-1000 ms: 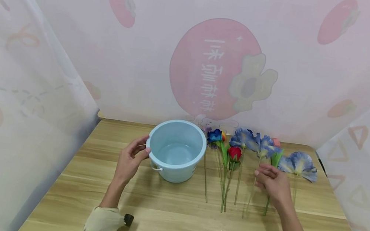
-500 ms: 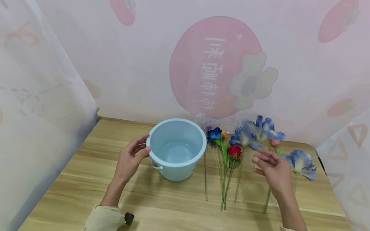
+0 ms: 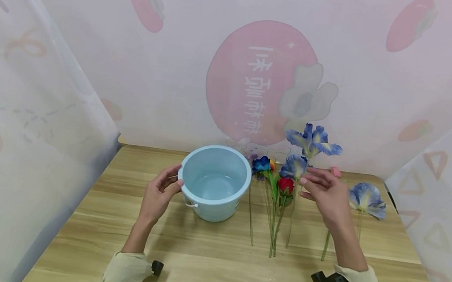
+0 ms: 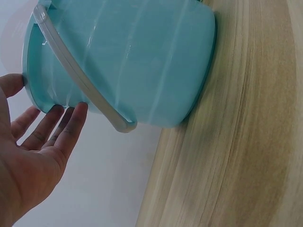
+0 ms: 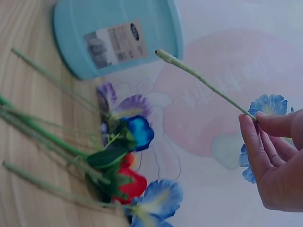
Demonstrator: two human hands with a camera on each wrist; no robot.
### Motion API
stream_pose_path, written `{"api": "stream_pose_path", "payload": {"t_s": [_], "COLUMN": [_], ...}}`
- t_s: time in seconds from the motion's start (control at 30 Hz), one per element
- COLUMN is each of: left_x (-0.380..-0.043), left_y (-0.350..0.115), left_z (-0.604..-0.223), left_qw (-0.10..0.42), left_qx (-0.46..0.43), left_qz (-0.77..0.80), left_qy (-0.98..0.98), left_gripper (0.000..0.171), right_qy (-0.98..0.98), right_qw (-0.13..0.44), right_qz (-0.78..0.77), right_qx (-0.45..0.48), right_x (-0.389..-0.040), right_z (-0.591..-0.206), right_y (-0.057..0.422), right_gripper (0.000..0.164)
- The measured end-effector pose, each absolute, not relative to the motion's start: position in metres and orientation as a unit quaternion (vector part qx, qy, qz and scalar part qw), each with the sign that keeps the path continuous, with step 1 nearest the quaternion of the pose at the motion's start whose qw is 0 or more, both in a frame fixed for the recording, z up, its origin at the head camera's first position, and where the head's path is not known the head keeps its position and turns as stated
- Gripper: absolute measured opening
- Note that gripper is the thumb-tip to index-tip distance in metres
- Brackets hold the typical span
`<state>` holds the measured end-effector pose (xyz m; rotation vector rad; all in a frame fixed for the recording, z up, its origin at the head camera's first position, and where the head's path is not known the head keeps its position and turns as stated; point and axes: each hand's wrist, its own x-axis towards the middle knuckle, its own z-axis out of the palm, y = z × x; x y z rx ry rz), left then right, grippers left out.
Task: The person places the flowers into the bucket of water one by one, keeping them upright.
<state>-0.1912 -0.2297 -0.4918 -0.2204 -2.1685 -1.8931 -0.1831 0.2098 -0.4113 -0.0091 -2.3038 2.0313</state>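
Observation:
My left hand [image 3: 158, 194] pinches the rim of a light blue plastic bucket [image 3: 216, 211], thumb on the outside edge and fingertips below the lip in the left wrist view. The bucket stands upright on the table, its white handle [image 4: 78, 75] hanging down. Between thumb and fingers, my right hand [image 3: 325, 197] holds a blue artificial iris [image 3: 311, 141] by its stem, raised above the other flowers. In the right wrist view, the free end of that green stem [image 5: 203, 81] points toward the bucket; the hand partly hides the blossom.
Right of the bucket lie a dark blue flower [image 3: 262, 164], a red rose [image 3: 286, 186] and another blue iris [image 3: 294, 166]. Farther right are a pink flower [image 3: 335, 171] and one more blue iris [image 3: 367, 200]. A printed curtain [image 3: 166, 85] stands behind the wooden table [image 3: 205, 266].
My right hand has lifted the blue iris off the table and carried it up and left toward the bucket. My left hand has stayed on the rim.

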Motion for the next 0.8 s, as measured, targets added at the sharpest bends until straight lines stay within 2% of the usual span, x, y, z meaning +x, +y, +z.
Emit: {"api": "stream_pose_path", "payload": {"t_s": [0.8], "left_x": [-0.191], "left_y": [-0.230], "left_z": [-0.493], "left_qw": [0.125], "left_qx": [-0.072], "left_qz": [-0.656], "left_qy": [-0.741], "left_gripper": [0.048], "right_qy": [-0.715], "right_qw": [0.072], "right_qz": [0.692], "right_qx": [0.071], "right_x": [-0.217], "right_z": [-0.380], "right_y": [0.144], "right_gripper": [0.040]}}
